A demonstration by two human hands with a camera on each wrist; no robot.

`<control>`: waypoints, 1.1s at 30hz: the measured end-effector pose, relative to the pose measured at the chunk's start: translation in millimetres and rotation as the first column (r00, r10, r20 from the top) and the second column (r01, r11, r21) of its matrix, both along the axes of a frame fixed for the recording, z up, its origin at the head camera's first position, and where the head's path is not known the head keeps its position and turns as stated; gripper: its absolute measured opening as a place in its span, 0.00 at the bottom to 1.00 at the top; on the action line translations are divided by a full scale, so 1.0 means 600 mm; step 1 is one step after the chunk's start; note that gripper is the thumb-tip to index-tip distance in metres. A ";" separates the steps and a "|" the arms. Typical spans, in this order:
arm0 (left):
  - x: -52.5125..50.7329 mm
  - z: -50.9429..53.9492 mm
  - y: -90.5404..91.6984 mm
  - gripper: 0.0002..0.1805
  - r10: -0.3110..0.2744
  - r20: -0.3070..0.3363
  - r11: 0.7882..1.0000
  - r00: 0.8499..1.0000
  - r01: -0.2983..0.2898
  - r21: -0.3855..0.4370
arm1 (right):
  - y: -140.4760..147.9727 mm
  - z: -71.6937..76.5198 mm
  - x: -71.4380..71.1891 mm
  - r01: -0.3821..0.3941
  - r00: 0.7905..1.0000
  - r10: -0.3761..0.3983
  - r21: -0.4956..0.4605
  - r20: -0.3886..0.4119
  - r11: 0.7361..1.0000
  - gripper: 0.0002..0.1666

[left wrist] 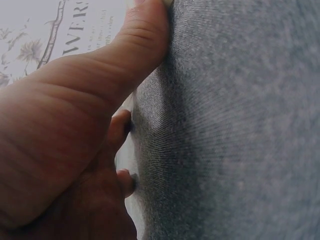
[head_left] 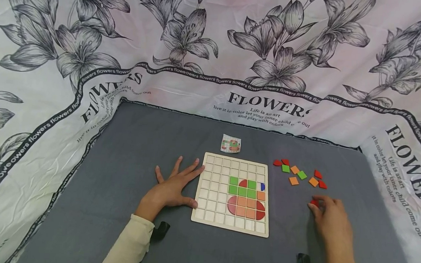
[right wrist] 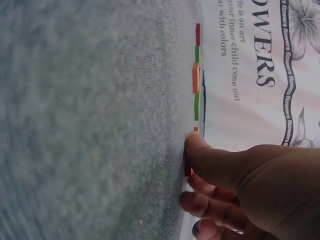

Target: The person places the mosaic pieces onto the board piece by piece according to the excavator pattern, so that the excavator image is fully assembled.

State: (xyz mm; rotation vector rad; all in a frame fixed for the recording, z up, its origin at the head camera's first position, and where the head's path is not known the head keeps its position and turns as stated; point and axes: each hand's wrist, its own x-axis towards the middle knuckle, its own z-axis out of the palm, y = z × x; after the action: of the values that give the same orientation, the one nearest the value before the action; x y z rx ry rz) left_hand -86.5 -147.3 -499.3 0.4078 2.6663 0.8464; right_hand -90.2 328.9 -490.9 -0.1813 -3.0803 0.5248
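A wooden grid board [head_left: 208, 207] lies on the grey cloth, its right part filled with green squares [head_left: 242, 191], orange squares [head_left: 246, 207], red rounded pieces [head_left: 232, 205] and one blue piece [head_left: 262, 186]. With fingers spread, my left hand [head_left: 168, 192] touches the board's left edge with its thumb and a fingertip. To the right of the board, my right hand [head_left: 335, 225] pinches a small red piece [head_left: 314, 202] between thumb and finger, low over the cloth. In the right wrist view the thumb covers part of that red piece [right wrist: 188, 167].
Loose tiles lie beyond the right hand: red pieces [head_left: 317, 174], orange squares [head_left: 293, 181] and green squares [head_left: 302, 175]. A small printed pattern card [head_left: 231, 144] lies behind the board. Flower-printed fabric [head_left: 265, 106] rises along the back and sides.
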 end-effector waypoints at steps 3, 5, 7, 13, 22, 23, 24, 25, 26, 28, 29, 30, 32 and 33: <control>-0.001 -0.001 0.000 0.64 -0.001 -0.005 1.000 1.000 0.001 -0.003 | 0.001 0.001 -0.004 0.002 1.000 -0.002 -0.002 -0.018 1.000 0.21; -0.001 -0.001 0.000 0.64 -0.001 -0.007 1.000 1.000 0.001 -0.003 | 0.000 0.002 -0.005 0.001 0.999 -0.001 0.001 -0.037 1.000 0.19; -0.001 0.000 0.000 0.64 -0.001 -0.008 1.000 1.000 0.001 0.000 | -0.001 0.003 -0.007 0.013 0.999 -0.013 0.005 -0.040 1.000 0.19; -0.002 0.003 0.000 0.63 -0.004 -0.001 1.000 1.000 0.004 0.005 | 0.001 0.001 -0.007 0.021 0.999 -0.021 -0.014 -0.044 1.000 0.18; 0.000 0.001 0.000 0.64 0.005 0.010 1.000 1.000 -0.005 0.002 | -0.008 0.006 -0.008 -0.081 0.991 0.078 -0.024 -0.111 0.996 0.12; 0.000 0.001 -0.001 0.64 0.004 0.013 1.000 1.000 -0.004 0.002 | -0.014 0.010 -0.009 -0.094 0.988 0.090 -0.026 -0.123 0.995 0.11; 0.000 0.001 -0.001 0.64 0.003 0.013 1.000 1.000 -0.003 0.002 | -0.021 0.014 -0.011 -0.105 0.987 0.101 -0.029 -0.125 0.994 0.10; 0.000 0.001 -0.001 0.64 0.002 0.013 1.000 1.000 -0.002 -0.001 | -0.029 0.020 -0.013 -0.116 0.986 0.111 -0.034 -0.122 0.993 0.09; 0.000 0.001 -0.001 0.64 0.004 0.012 1.000 1.000 -0.004 -0.003 | -0.038 0.025 -0.017 -0.128 0.986 0.123 -0.039 -0.112 0.991 0.09; 0.000 0.000 -0.002 0.64 0.008 0.007 1.000 1.000 -0.008 -0.014 | -0.058 0.036 -0.026 -0.153 0.985 0.147 -0.062 -0.091 0.986 0.09; 0.000 0.001 -0.002 0.64 0.010 0.006 1.000 1.000 -0.010 -0.016 | -0.069 0.042 -0.031 -0.167 0.984 0.161 -0.071 -0.079 0.983 0.10; 0.000 0.001 -0.002 0.64 0.011 0.004 1.000 1.000 -0.011 -0.019 | -0.079 0.047 -0.035 -0.185 0.981 0.179 -0.078 -0.074 0.980 0.10; 0.001 0.001 -0.002 0.63 0.009 0.003 1.000 1.000 -0.009 -0.020 | -0.099 0.055 -0.042 -0.222 0.973 0.215 -0.093 -0.083 0.971 0.09; 0.001 0.002 -0.001 0.63 0.006 0.004 1.000 1.000 -0.006 -0.017 | -0.109 0.060 -0.044 -0.240 0.969 0.232 -0.099 -0.090 0.966 0.08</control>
State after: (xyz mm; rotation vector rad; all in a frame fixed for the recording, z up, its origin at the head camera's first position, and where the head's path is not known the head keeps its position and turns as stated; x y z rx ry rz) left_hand -86.1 -147.9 -498.4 0.3935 2.6701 0.8245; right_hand -116.7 263.2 -455.1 0.2047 -3.0145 0.6909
